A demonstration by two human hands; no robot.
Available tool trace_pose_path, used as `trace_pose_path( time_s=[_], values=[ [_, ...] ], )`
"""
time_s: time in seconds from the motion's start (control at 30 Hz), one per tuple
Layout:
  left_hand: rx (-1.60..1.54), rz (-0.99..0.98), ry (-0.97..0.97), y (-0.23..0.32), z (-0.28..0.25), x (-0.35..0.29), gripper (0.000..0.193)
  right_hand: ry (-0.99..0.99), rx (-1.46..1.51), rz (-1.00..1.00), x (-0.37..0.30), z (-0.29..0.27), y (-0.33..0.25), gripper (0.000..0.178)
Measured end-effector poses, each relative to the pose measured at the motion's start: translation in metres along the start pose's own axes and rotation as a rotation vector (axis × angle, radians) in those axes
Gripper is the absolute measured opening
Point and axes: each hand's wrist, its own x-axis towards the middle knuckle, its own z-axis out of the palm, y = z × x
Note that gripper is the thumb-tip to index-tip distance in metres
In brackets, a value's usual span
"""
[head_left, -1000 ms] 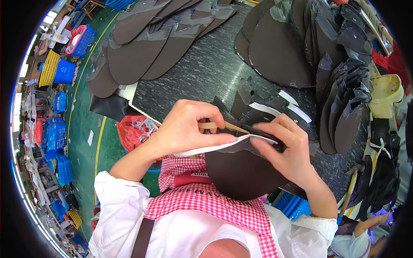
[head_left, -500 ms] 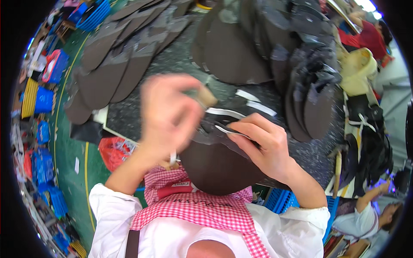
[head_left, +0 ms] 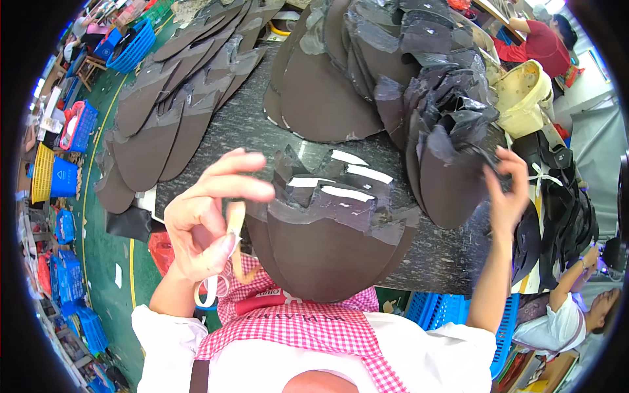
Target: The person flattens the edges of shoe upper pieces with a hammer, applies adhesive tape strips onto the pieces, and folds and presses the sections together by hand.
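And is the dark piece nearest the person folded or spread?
Spread: the dark piece shows its wide rounded face, no fold across it.

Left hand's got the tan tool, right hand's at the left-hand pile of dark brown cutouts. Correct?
Wrong pile: the head view shows the right hand at the right-hand pile of dark brown cutouts. The left hand does hold the tan tool.

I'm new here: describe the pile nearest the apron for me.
On the dark table, go to the edge by the checked apron. There, between the left hand and right hand, sits a brown pile. Unlike its neighbours, it bears four white strips.
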Motion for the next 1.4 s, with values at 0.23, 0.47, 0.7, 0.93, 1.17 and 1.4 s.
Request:
trace_pose_path(
  time_s=[0.23, 0.47, 0.7, 0.93, 1.17, 1.4],
  values=[
    [-0.616, -0.735, 0.074, 0.036, 0.020, 0.016, 0.010, -0.035, 0.366, -0.037, -0.029, -0.045, -0.138, 0.031],
    [0.219, -0.408, -0.328, 0.019, 0.036, 0.006, 0.012, -0.662, 0.440, 0.146, -0.048, 0.084, -0.152, 0.036],
    [0.378, -0.370, -0.360, -0.007, 0.081, 0.019, 0.013, -0.807, 0.496, 0.181, -0.038, 0.065, -0.148, 0.046],
    [0.411, -0.381, -0.271, -0.011, 0.074, 0.012, 0.016, -0.743, 0.518, 0.057, -0.047, 0.073, -0.138, 0.044],
    [0.385, -0.557, -0.182, 0.002, 0.041, -0.016, 0.020, -0.757, 0.780, 0.264, -0.036, 0.071, -0.139, 0.033],
    [0.670, -0.437, 0.082, -0.003, 0.030, -0.038, 0.017, -0.652, 0.420, -0.141, -0.036, 0.090, -0.147, 0.020]
  ],
)
